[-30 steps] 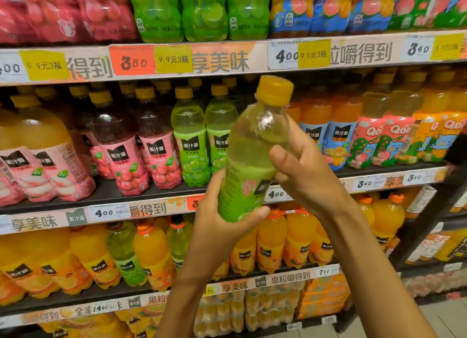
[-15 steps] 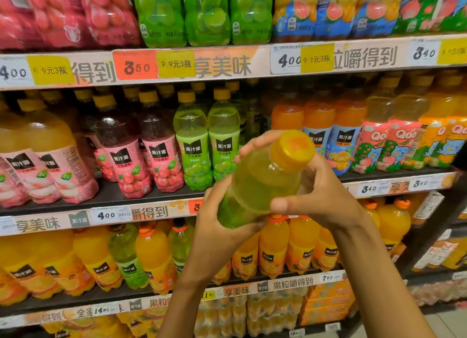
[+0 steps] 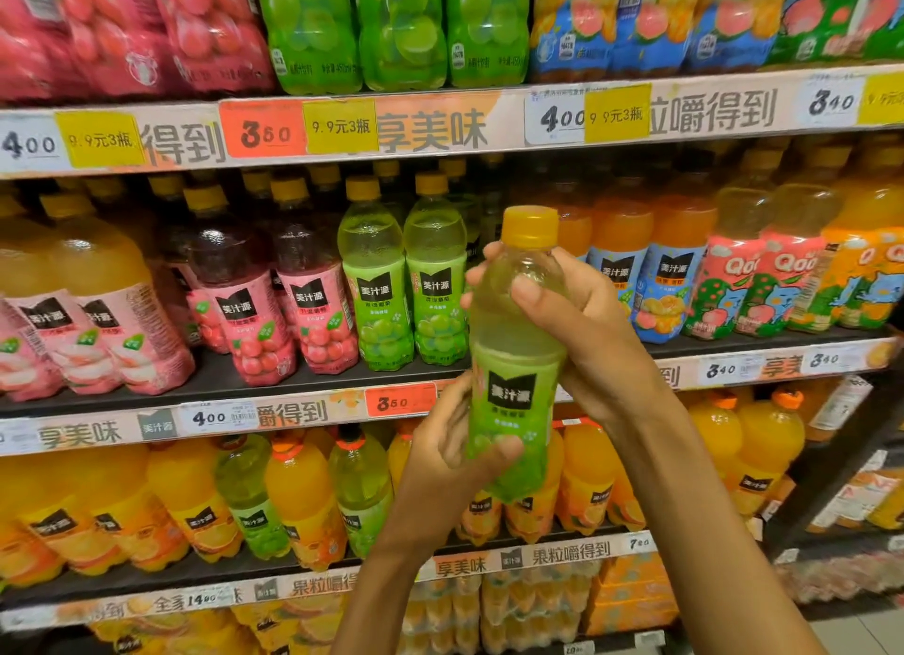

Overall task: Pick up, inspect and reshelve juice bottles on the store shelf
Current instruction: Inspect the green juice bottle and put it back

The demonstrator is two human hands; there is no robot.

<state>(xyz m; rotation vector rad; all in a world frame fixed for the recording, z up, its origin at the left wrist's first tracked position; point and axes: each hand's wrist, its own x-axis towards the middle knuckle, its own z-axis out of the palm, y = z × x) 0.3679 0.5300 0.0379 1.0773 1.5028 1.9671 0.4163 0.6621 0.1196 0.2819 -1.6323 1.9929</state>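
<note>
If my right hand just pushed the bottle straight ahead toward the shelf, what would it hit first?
Most likely the orange juice bottles directly behind the right hand on the middle shelf, just right of the two green grape bottles. The held green bottle would probably touch first; depth is unclear from this single view.

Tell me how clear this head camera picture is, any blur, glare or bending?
Head view: even store light, no hard shadows; the green grape juice bottle in both hands is fairly sharp, its label logo readable; soft sheen on its clear neck; shelf price strips bow from wide-angle distortion; corner packs smear softly.
</note>
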